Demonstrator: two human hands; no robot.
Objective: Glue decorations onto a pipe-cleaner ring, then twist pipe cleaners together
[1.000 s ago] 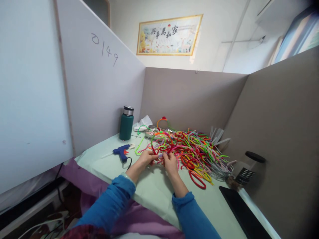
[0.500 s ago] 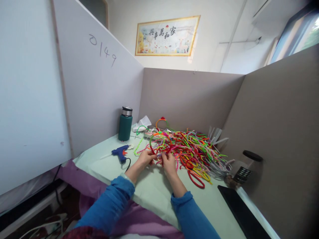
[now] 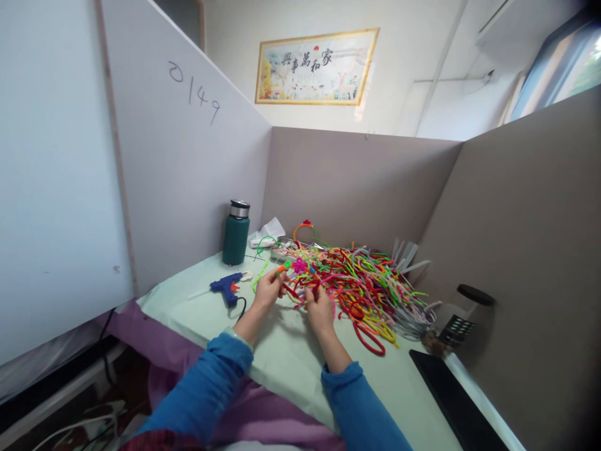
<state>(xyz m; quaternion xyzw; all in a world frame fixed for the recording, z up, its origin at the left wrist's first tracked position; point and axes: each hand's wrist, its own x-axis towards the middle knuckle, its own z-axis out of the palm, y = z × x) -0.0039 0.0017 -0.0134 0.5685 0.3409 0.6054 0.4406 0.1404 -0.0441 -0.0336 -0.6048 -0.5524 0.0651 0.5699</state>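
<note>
Between my two hands is a multicoloured pipe-cleaner band (image 3: 299, 266), with a magenta flower-like piece at its top and green, orange and blue parts beside it. My left hand (image 3: 267, 295) is closed, its fingertips pinching the band's left side. On the other side my right hand (image 3: 320, 308) is closed on the red part of the band. Behind the hands lies a big tangled heap of pipe cleaners (image 3: 370, 275) in many colours, and it partly blends with the band. Left of my left hand rests a blue glue gun (image 3: 226, 287).
A dark green bottle (image 3: 236, 233) stands at the back left, near white crumpled paper (image 3: 268, 232). An orange pipe-cleaner loop (image 3: 300, 230) rises behind the heap. At the right are a clear jar with a black lid (image 3: 476, 294) and a black flat object (image 3: 455, 398). Partitions enclose the table.
My left hand has shifted slightly up and left, so the hands are further apart. The band has tipped, and its magenta flower-like piece now shows clearly between them.
</note>
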